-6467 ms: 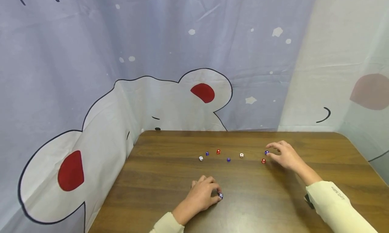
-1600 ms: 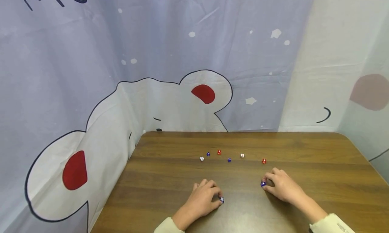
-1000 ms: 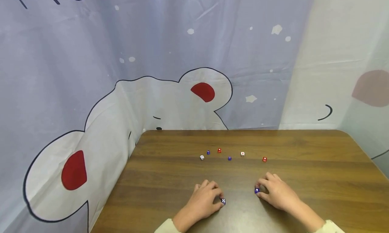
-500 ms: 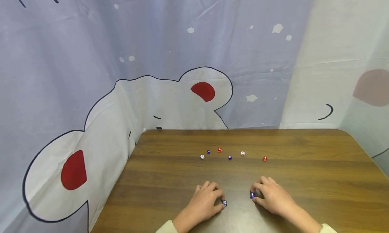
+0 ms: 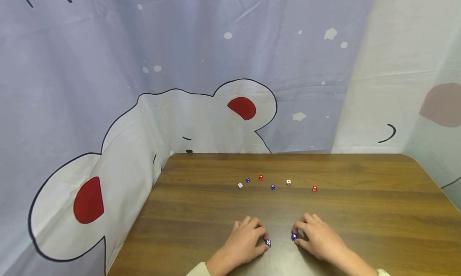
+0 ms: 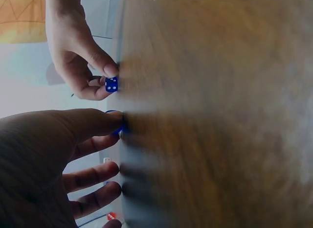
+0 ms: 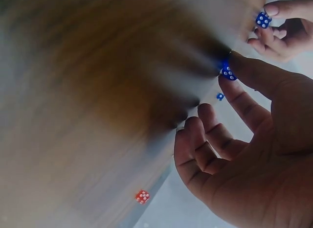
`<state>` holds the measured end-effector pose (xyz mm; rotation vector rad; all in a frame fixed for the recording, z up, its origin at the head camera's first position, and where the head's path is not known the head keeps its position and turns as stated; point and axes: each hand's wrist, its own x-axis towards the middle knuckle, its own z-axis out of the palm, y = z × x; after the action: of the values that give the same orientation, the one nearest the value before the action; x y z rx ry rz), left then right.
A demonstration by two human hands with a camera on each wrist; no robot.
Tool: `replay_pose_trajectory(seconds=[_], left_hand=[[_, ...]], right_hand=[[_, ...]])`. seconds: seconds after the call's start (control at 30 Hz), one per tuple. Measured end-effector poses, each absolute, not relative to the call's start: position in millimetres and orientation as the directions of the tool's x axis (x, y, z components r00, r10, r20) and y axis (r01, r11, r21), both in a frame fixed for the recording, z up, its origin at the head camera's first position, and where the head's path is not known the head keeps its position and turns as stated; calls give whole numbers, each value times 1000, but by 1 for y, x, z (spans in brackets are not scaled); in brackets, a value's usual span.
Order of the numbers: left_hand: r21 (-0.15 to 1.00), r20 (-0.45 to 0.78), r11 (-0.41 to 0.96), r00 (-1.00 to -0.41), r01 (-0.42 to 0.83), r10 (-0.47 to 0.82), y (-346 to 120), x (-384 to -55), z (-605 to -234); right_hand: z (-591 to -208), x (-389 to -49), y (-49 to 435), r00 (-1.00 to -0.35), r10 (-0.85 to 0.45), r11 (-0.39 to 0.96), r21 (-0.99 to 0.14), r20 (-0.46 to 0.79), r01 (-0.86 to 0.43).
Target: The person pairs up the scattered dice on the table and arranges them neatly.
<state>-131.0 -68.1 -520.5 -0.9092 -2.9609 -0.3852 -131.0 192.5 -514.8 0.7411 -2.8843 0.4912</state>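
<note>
My left hand [image 5: 245,241] pinches a blue die [image 5: 268,243] between thumb and index finger, low over the wooden table. Just to its right, my right hand [image 5: 318,237] pinches another blue die [image 5: 294,237] the same way. A short gap separates the two dice. From the right wrist, the right hand's die [image 7: 228,71] shows white pips, and the other fingers rest near the tabletop. In the left wrist view the thumb covers most of the left die [image 6: 117,123].
Farther back on the table [image 5: 201,212] lie a white die [image 5: 240,185], a blue die [image 5: 247,180], a red die [image 5: 261,177], a second blue die [image 5: 273,187], another white die [image 5: 288,182] and a red die [image 5: 315,189]. A printed curtain [image 5: 180,48] hangs behind.
My right hand took the blue die beside the rightmost red die and brought it toward me and left, up near the left hand's die. The left hand shifted slightly right and nearer.
</note>
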Motion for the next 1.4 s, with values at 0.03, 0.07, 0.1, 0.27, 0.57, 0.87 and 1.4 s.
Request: replay_pose_trajectory(seconds=[0.03,0.07,0.1,0.27,0.57,0.87,1.4], left_hand=[[229,88,801,-831,553,549,-68,-131,-521],[229,85,802,-832,552,548,-68,-130,-521],[228,83,802,-832,552,549,-68,-130,-521],[220,91,796,-824,564,559,-67,-127,-520],[196,85,795,-817,574,570,-63,-124,-517],[191,72,798,-819,572,570,-60,-122,-519],[184,71,792,-811,583,580,-58,-120,-520]], right_hand=[[-515,-130,192,-868,-454,822,-280,202,-495],[-515,-130,191,-866,-457,820,-281,203,-499],[-515,-129,189,-864,-460,818,-280,206,-503],[-515,-126,184,-862,-468,816,-279,197,-507],[-514,-122,176,-841,-499,798,-268,209,-540],[-514,-117,168,-832,-524,784,-277,184,-555],[-513,-111,152,-824,-544,769,-298,159,-565]])
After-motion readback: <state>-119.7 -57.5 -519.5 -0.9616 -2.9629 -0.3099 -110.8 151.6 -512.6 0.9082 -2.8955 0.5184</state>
